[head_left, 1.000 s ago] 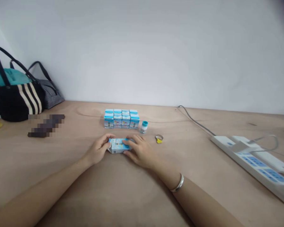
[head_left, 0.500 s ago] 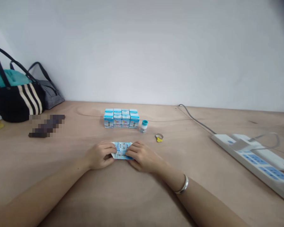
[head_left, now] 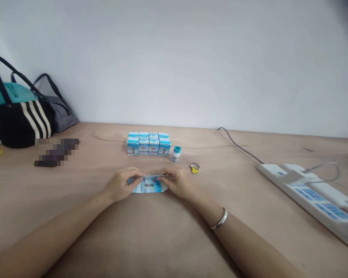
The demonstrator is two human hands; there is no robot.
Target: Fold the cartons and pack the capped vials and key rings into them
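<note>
Between my two hands is a flattened blue-and-white printed carton (head_left: 148, 185), its long edge facing me. My left hand (head_left: 125, 183) pinches its upper left part between thumb and fingers. At its right end, my right hand (head_left: 176, 181) grips the upper edge, the thumb on the near face. Beyond them stands a block of several small blue-and-white boxes (head_left: 149, 144) with similar print. Just right of the block is a small clear bottle (head_left: 175, 154) with a teal cap. A ring with a yellow tag (head_left: 194, 168) lies near my right hand.
At the right lies a white power strip (head_left: 310, 197) with a plugged-in adapter and a grey cable (head_left: 240, 144) running to the wall. A black striped bag (head_left: 23, 119) and a grey bag (head_left: 60, 112) sit at the far left. A dark pixelated object (head_left: 56, 153) lies before them.
The carton has turned, so another printed face shows toward me. Both hands have moved up to its top edge, with the thumbs now on the near side.
</note>
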